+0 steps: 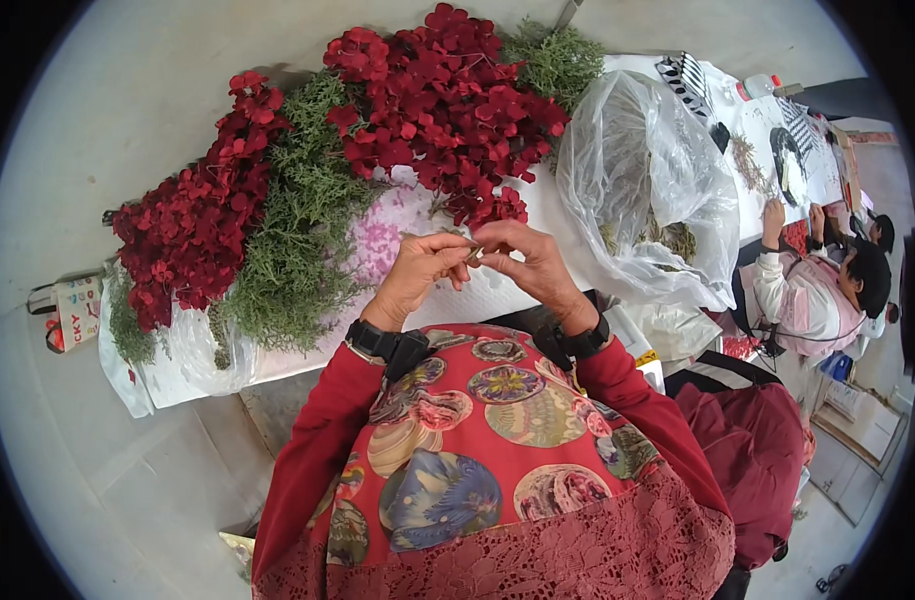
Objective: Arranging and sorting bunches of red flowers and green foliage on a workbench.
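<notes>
My left hand (pixel 423 274) and my right hand (pixel 533 262) meet over the near edge of the table, fingertips pinched together. Between them shows a small greenish, stem-like piece, mostly hidden by the fingers. Just beyond my hands lies a large heap of dark red flowers (pixel 447 110), its lowest blooms close to my right fingers. To the left, a second heap of red flowers (pixel 192 235) sits beside feathery green foliage (pixel 302 220). Pink specks cover the white tabletop (pixel 382 235) between the foliage and my hands.
A clear plastic bag (pixel 602 150) with some dry greenery inside stands open on the right. Farther right, a co-worker (pixel 812 300) sits at the table, hands near a dark item. A printed bag (pixel 77 312) is at the left, and a maroon garment (pixel 742 450) lies beside me.
</notes>
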Demonstrator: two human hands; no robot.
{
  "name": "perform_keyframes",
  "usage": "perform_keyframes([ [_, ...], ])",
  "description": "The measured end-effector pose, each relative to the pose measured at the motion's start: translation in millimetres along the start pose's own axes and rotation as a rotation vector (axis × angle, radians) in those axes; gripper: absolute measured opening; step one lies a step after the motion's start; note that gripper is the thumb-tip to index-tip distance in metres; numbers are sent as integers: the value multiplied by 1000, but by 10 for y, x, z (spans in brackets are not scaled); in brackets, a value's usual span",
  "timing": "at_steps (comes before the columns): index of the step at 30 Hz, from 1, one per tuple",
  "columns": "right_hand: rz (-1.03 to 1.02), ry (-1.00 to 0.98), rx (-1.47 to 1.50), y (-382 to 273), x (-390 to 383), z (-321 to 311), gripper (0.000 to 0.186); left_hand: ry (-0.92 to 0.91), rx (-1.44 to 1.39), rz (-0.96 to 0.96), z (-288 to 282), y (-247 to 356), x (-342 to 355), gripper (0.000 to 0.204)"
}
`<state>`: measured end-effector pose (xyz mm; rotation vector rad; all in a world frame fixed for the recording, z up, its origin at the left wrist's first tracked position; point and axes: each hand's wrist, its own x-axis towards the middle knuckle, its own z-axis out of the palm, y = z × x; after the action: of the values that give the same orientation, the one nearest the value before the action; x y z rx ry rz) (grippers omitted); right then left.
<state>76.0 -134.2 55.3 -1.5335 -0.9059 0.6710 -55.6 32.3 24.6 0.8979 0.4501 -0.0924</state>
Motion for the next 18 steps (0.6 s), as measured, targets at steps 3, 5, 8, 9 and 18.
perform_keyframes([
  [3, -5, -7, -12, 77, -83, 25, 21, -32, 41, 14, 34, -67, 61, 19],
  [5, 40, -3, -23, 121, -190, 12, 20, -54, 31, -35, 56, -121, 98, 16],
  [8, 126, 23, -51, 180, -372, -44, 17, -92, 23, -85, 101, -209, 183, 13],
  [9, 185, 45, 72, 201, -431, -57, 16, -104, 15, -106, 121, -244, 203, 12],
  [18, 602, 242, 632, 475, -637, -143, 16, -85, 583, 151, 336, -478, 488, 11],
])
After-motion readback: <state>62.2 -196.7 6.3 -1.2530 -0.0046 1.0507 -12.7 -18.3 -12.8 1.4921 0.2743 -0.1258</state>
